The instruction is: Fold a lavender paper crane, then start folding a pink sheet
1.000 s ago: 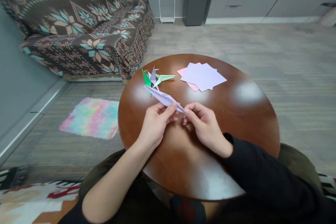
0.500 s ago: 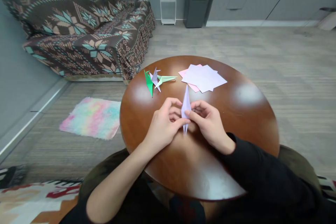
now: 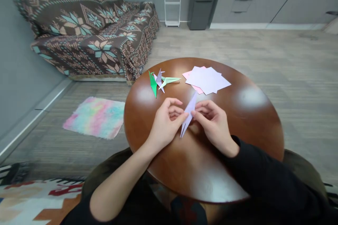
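Note:
Between my two hands is a folded lavender origami paper [image 3: 189, 112], long and narrow, with two thin points toward me and one point away. It leans with its far end to the right. My left hand [image 3: 169, 117] pinches its left edge between thumb and fingers. On the opposite edge, my right hand [image 3: 212, 123] grips it with the thumb on top and the fingers curled behind. Beyond my left hand lie folded paper cranes: a green one [image 3: 152, 85], a lavender one [image 3: 159, 79] and a pale green one [image 3: 169, 81].
Fanned sheets of lavender paper [image 3: 207, 80] lie on the far side of the round wooden table [image 3: 248, 126], with pink paper [image 3: 187, 74] showing under them. A patterned sofa [image 3: 92, 38] and a pastel rug [image 3: 96, 116] are to the left. Grey cabinets [image 3: 264, 5] line the back.
The folded lavender paper has turned from nearly upright to a slant, its far tip going right and its near points left. My left thumb has moved up along it. The view has shifted slightly.

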Demonstrator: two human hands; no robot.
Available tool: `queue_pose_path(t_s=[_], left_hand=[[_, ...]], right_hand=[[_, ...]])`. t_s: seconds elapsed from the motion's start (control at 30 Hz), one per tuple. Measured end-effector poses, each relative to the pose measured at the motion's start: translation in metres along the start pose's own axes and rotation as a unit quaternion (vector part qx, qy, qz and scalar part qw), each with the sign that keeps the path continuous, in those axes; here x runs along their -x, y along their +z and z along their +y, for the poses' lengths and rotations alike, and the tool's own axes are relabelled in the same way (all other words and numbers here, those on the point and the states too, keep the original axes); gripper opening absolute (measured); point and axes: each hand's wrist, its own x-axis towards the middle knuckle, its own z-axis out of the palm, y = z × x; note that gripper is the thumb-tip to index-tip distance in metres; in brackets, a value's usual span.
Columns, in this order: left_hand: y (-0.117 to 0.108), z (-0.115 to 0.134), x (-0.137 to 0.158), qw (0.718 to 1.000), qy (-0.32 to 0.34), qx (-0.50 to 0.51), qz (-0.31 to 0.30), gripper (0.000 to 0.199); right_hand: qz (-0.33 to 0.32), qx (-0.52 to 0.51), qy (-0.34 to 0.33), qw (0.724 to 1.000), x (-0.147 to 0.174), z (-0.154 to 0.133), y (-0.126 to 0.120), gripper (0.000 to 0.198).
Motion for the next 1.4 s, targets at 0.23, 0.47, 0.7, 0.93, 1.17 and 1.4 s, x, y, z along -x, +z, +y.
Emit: queue_pose_path(t_s=[0.23, 0.47, 0.7, 0.93, 1.17, 1.4], left_hand=[[0.000, 0.003, 0.002, 0.999, -0.008, -0.002, -0.031, 0.011], [0.000, 0.001, 0.000, 1.000, -0.014, 0.015, 0.001, 0.015], [-0.002, -0.002, -0.003, 0.999, -0.021, 0.036, 0.006, 0.035], [0.000, -0.002, -0.006, 0.999, -0.001, 0.032, -0.032, 0.024], [0.010, -0.008, 0.000, 0.999, -0.023, 0.045, -0.017, 0.030], [0.038, -0.018, -0.004, 1.000, -0.001, 0.022, 0.003, 0.041]], right_hand=[[-0.019, 0.025, 0.001, 1.000, 0.001, -0.001, 0.001, 0.016], [-0.002, 0.012, 0.019, 1.000, 0.001, 0.003, 0.002, 0.022], [0.025, -0.031, 0.021, 0.999, -0.002, 0.006, 0.004, 0.026], [0.002, -0.055, 0.046, 0.997, -0.005, 0.010, -0.001, 0.024], [0.006, -0.080, 0.028, 0.996, -0.008, 0.016, -0.008, 0.031], [0.034, -0.090, -0.030, 0.995, -0.007, 0.020, -0.035, 0.045]])
